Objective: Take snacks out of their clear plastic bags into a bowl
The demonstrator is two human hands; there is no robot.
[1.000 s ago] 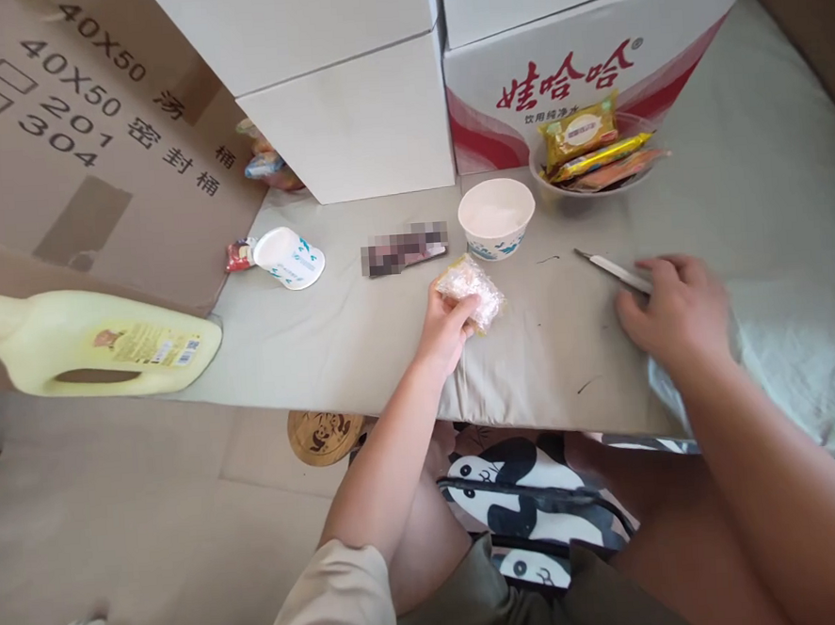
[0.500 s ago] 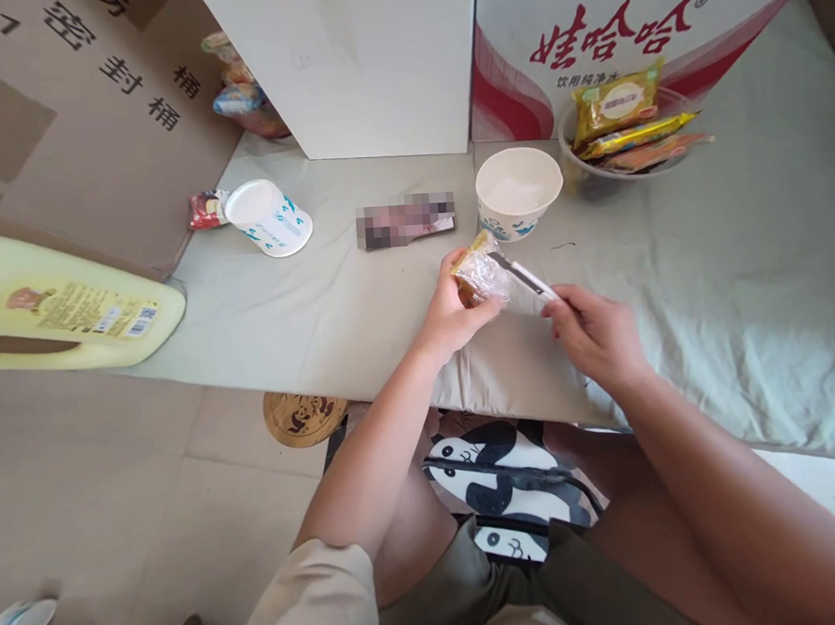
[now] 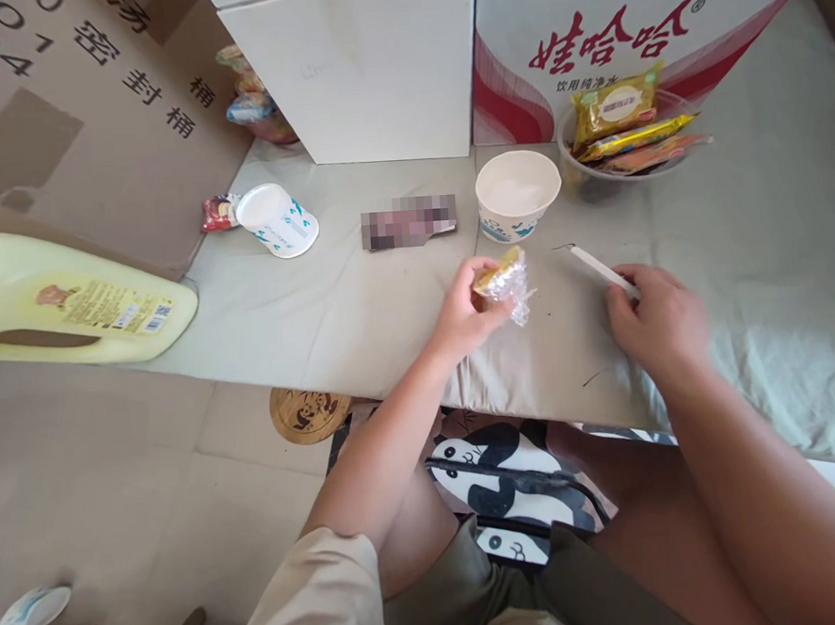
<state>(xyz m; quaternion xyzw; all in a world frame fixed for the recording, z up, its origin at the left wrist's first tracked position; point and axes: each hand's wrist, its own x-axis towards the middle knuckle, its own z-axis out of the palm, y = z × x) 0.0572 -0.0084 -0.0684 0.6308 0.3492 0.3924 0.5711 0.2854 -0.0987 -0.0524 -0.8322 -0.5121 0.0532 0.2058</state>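
My left hand (image 3: pixel 464 314) is closed around a yellowish plastic-wrapped piece (image 3: pixel 504 279), its crinkled clear film sticking out past the fingertips. I cannot tell what is inside the film. To the right, my right hand (image 3: pixel 662 321) grips a slim white utility knife (image 3: pixel 603 270), low over the cloth and pointing up and left, apart from the wrapped piece. A white paper cup (image 3: pixel 520 193) with blue print stands upright just beyond my left hand. Left of the cup lies a flat item (image 3: pixel 408 223), blurred out by pixels.
A clear bowl of snack packets (image 3: pixel 625 135) stands at the back right, before a white-and-red carton (image 3: pixel 583 19). A tipped paper cup (image 3: pixel 277 219) and a large yellow bottle (image 3: pixel 84 295) are on the left. The cloth-covered surface (image 3: pixel 363 344) ends at my knees.
The utility knife has come away from the plastic film, moving right with my right hand. My left hand has shifted slightly right and turned the wrapped piece. The view has shifted slightly.
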